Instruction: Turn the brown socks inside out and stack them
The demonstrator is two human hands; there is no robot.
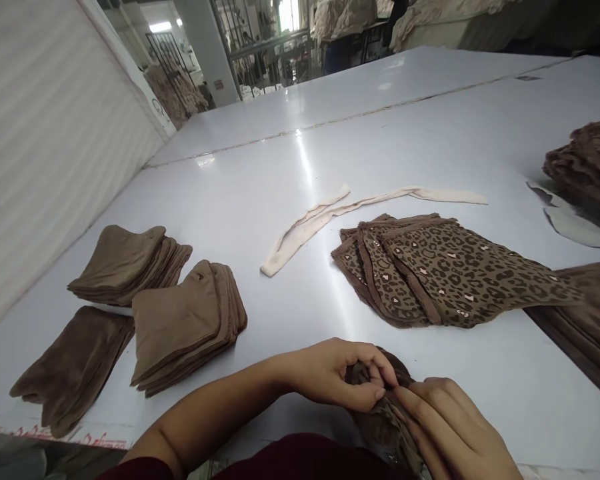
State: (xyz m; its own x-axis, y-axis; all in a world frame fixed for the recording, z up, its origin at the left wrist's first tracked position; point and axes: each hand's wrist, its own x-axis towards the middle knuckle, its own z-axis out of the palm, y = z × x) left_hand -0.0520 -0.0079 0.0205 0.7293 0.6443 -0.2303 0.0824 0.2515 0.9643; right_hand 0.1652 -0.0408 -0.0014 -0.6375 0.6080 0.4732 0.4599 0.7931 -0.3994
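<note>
A bunched roll of dark brown patterned fabric [385, 430] is at the near table edge, close to my body. My left hand [337, 373] is closed on its upper end, thumb and fingers curled round a fold. Beside it, my right hand [455, 423] pinches the same fabric, its fingertips close to the left thumb. Part of the bundle is hidden under my hands. Beyond them lie several overlapping leopard-print fabric pieces [445, 267] with brown fuzzy edges.
Folded brown cloth stacks [177, 330], [120, 263] and a darker stack [75, 367] sit at left. A cream fabric strip [305, 230] curves across the white table [260, 167]. More brown fabric [590, 313] and a dark patterned pile [590, 163] lie at right. White rolled material [55, 133] borders the left.
</note>
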